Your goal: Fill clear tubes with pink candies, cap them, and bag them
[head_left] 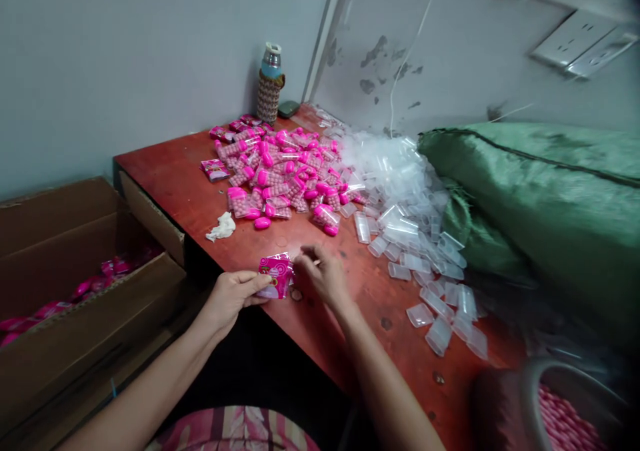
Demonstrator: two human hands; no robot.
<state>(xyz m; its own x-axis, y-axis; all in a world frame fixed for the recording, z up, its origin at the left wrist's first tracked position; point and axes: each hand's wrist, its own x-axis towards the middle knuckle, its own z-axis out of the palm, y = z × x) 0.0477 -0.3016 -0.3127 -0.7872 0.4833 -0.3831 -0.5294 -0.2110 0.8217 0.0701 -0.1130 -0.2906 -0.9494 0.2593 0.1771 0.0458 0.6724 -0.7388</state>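
Between both hands [280,284], pink packet [277,275]

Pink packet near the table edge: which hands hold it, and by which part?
Left hand pinches the pink packet by its lower left edge; right hand touches its right side, grip unclear.

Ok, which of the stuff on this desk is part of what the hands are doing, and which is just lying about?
In hand:
left hand and right hand on the pink packet
pile of pink filled tubes
heap of clear empty tubes
cardboard box with pink items

Lying about:
water bottle
crumpled tissue
green sack
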